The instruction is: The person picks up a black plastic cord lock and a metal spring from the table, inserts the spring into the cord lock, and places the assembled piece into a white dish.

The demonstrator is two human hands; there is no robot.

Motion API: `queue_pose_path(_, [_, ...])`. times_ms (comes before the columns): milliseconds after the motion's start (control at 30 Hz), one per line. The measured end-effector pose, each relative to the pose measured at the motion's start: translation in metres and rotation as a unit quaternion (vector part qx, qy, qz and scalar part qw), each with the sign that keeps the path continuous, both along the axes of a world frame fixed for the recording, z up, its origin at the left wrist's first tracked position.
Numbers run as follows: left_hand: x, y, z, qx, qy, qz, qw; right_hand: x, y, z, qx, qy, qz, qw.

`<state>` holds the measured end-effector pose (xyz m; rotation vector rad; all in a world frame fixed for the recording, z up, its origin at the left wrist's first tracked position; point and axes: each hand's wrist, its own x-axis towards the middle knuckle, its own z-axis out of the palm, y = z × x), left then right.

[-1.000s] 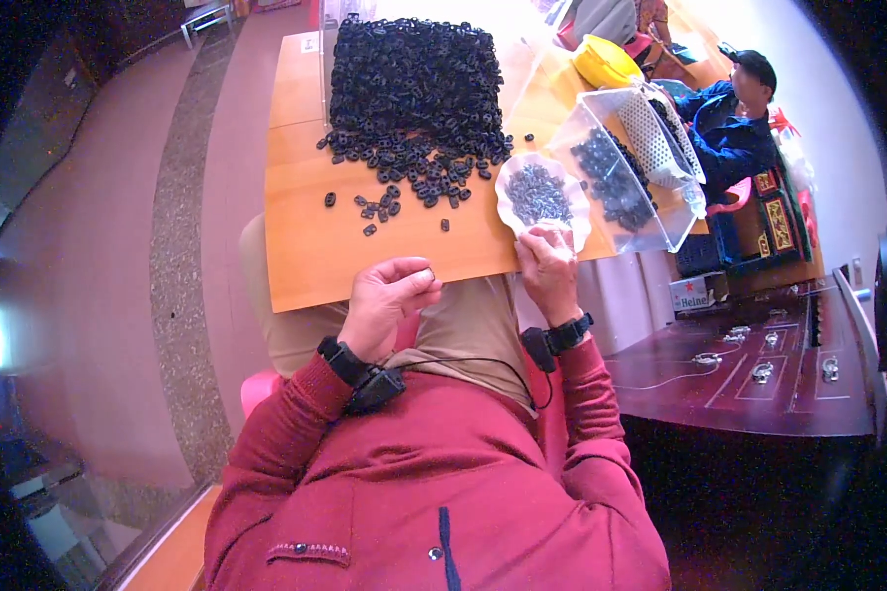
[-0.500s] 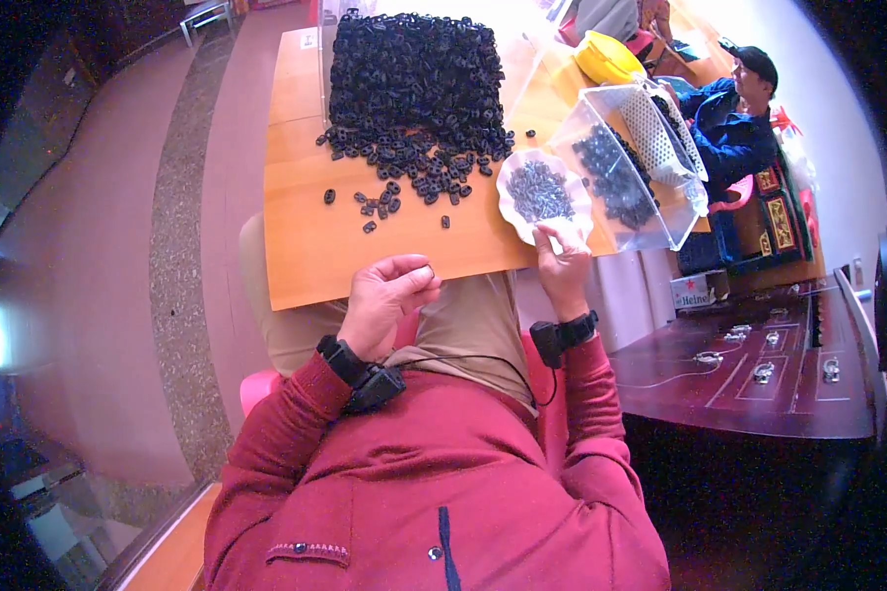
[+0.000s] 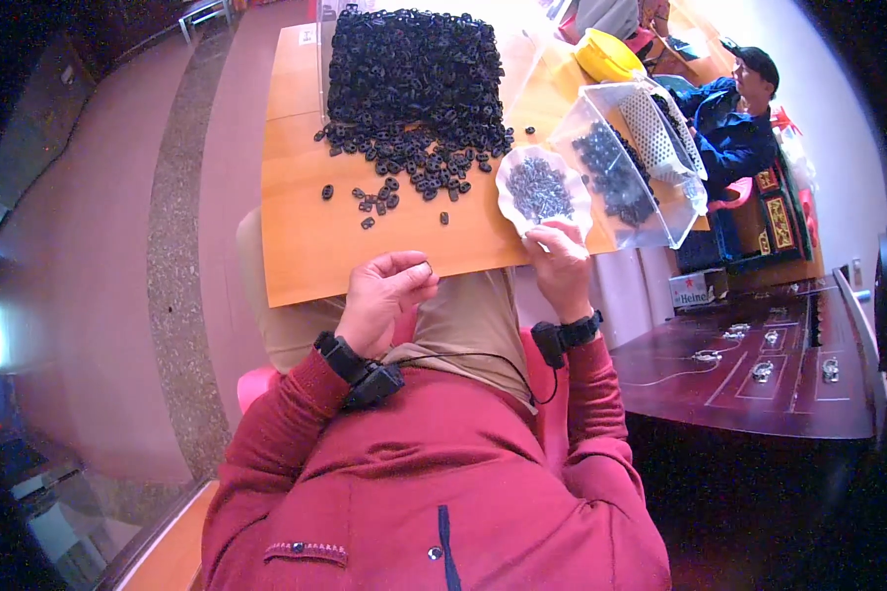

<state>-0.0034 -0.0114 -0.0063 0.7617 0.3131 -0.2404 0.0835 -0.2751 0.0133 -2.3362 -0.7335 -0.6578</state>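
Note:
My left hand point(image 3: 386, 298) is closed in a pinch just over the table's near edge; a dark speck shows at its fingertips, too small to name. My right hand point(image 3: 562, 266) has its fingers drawn together at the near rim of a white scalloped dish point(image 3: 508, 204). What they hold, if anything, is hidden. Small shiny metal pieces point(image 3: 539, 187) fill the dish. Small black oval parts with holes, like cord locks, form a big heap point(image 3: 414, 79) spilling toward me, and several loose ones point(image 3: 376, 201) lie nearer on the orange tabletop point(image 3: 306, 251).
Right of the dish stands a clear plastic box point(image 3: 665, 231) with black parts inside. Beyond it are a white perforated basket point(image 3: 665, 138) and a yellow bowl point(image 3: 606, 57). Another person point(image 3: 734, 118) sits at the right. A dark red panel point(image 3: 749, 374) lies low on the right.
My right hand has shifted slightly left along the dish's near rim, its fingers drawn closer together. My left hand stays nearly still, in the same pinch.

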Motion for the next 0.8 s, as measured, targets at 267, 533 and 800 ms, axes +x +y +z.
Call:
queue_pose_path(267, [0.000, 0.000, 0.000, -0.003, 0.002, 0.001, 1.000, 0.000, 0.003, 0.001, -0.024, 0.028, -0.007, 0.999])
queue_pose_path(533, [0.002, 0.001, -0.001, 0.006, 0.021, 0.026, 0.999, -0.001, 0.001, -0.004, -0.020, -0.022, -0.047, 0.998])
queue_pose_path(800, [0.005, 0.003, -0.005, 0.039, 0.016, 0.078, 0.996, -0.031, 0.046, 0.002, 0.013, 0.011, 0.097, 0.995])
